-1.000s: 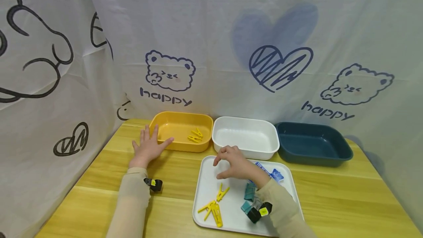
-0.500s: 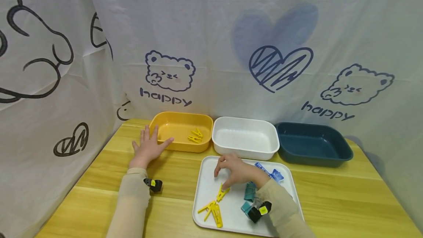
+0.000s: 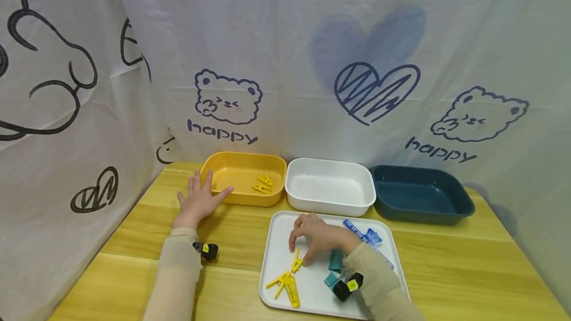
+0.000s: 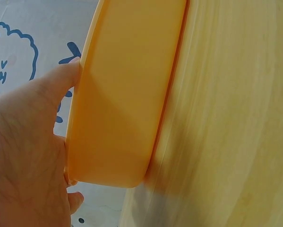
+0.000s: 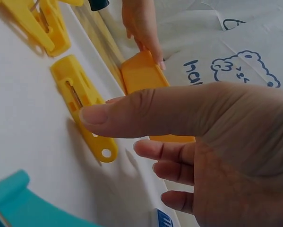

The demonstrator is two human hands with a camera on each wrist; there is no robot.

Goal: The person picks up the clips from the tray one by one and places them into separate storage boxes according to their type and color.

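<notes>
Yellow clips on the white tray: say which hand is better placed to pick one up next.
Right, I'd judge. The right hand is over the white tray, right at the nearest yellow clip. The left hand is spread at the yellow bin, off the tray, so farther away.

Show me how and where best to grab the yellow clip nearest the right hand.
I'd probably pinch the yellow clip by its spread arms, between thumb and forefinger, coming from the far side, where the right hand is. Those arms fan out toward the white bin, while other yellow clips crowd its near end.
</notes>
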